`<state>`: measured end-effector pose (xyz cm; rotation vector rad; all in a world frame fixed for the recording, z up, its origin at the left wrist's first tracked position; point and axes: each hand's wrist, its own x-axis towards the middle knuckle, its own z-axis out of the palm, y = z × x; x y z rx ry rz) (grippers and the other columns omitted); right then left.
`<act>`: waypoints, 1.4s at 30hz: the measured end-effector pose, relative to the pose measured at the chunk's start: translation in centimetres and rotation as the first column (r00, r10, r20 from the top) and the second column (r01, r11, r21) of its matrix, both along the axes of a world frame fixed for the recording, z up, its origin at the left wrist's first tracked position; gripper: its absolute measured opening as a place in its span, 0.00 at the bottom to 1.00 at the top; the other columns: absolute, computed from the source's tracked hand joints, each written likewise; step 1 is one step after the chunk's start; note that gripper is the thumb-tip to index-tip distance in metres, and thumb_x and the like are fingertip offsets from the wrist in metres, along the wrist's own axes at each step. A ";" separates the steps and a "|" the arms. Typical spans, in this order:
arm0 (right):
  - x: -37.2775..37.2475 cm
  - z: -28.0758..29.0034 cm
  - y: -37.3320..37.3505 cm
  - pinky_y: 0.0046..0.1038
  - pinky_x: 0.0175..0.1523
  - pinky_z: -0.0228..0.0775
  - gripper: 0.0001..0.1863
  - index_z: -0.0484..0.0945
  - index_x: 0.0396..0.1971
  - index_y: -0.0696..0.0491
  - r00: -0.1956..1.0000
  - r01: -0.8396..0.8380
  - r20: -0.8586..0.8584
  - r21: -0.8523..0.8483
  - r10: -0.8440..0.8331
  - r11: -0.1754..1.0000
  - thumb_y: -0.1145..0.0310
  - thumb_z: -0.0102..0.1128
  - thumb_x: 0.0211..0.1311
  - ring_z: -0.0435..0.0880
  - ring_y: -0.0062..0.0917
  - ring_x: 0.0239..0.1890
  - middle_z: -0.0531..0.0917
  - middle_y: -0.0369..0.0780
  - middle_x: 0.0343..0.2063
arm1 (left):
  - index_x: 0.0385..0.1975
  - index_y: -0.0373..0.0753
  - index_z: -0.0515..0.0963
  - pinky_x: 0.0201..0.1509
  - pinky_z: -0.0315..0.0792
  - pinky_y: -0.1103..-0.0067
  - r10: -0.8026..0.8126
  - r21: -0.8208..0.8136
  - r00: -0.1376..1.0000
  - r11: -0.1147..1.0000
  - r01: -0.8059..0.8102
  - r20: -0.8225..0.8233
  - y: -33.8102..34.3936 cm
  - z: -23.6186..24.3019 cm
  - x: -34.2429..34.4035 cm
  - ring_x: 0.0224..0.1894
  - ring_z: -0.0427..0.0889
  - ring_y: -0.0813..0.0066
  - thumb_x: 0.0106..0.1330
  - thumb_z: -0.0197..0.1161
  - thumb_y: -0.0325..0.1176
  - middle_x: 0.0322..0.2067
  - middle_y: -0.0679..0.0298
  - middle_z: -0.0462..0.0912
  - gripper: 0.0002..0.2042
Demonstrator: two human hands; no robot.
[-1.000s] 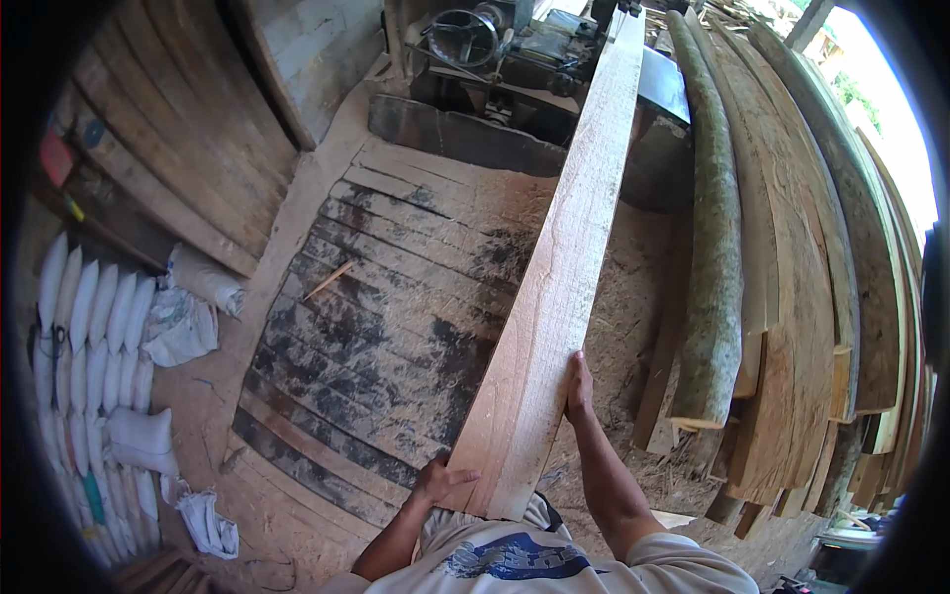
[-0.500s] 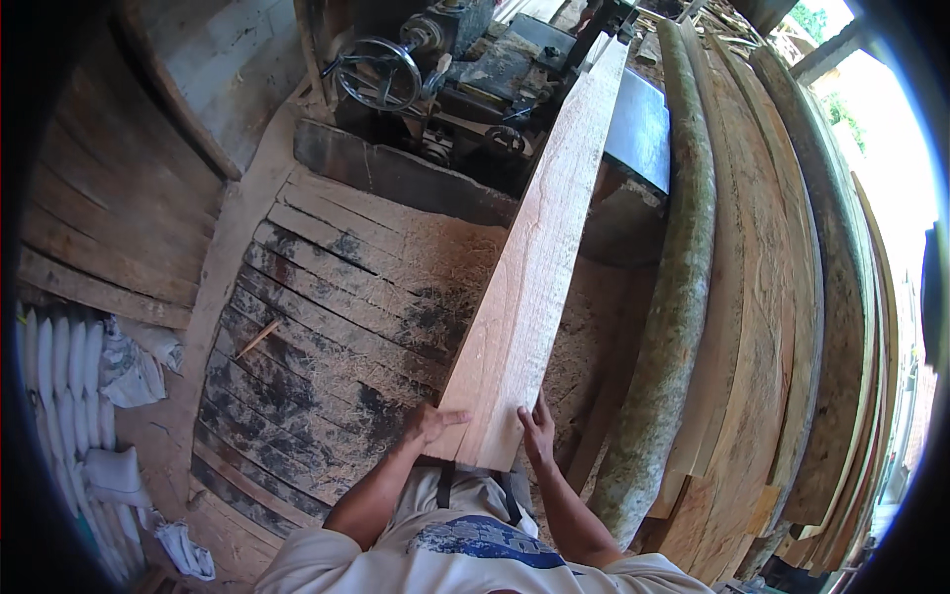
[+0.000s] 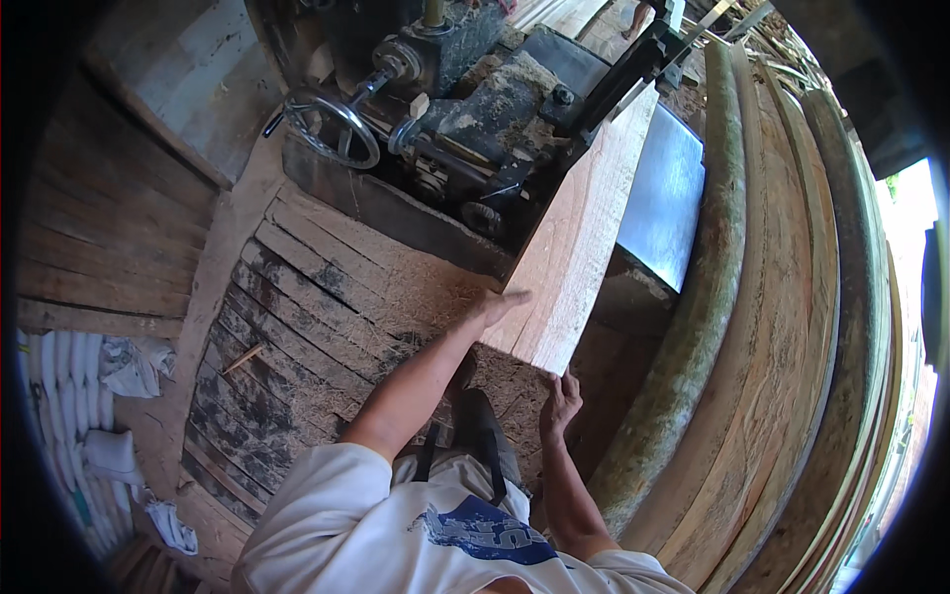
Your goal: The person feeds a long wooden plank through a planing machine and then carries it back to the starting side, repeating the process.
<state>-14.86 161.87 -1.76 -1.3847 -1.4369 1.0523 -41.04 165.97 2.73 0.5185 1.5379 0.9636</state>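
Observation:
A long wooden board (image 3: 579, 238) runs away from me, its far part lying on the machine's metal table (image 3: 665, 193) and passing beside a dark upright guide. My left hand (image 3: 500, 305) grips the board's left edge near its close end, with part of the hand on the top face and the rest hidden beneath. At the close right corner, my right hand (image 3: 561, 401) is closed against the board's end, fingers curled. The board's far end is hidden by the machine.
A woodworking machine (image 3: 505, 109) with a chrome handwheel (image 3: 332, 129) stands ahead, dusted with sawdust. A round log (image 3: 683, 386) and stacked planks (image 3: 782, 327) line the right. Sawdust covers the slatted floor (image 3: 307, 327). White sacks (image 3: 74, 396) are piled at left.
The board has slid forward, away from me, into the machine. I have stepped closer to the machine. My right hand has shifted from the board's right edge to its end corner.

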 end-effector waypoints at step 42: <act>1.9 1.7 5.7 0.38 0.56 0.66 0.36 0.69 0.58 0.56 0.922 0.070 0.371 0.115 -0.109 0.991 0.49 0.62 0.53 0.74 0.47 0.50 0.76 0.57 0.43 | 0.53 0.38 0.75 0.55 0.67 0.73 -0.440 -0.245 0.897 0.876 0.416 -0.050 -40.6 -11.2 3.2 0.51 0.76 0.68 0.62 0.56 0.58 0.48 0.59 0.80 0.30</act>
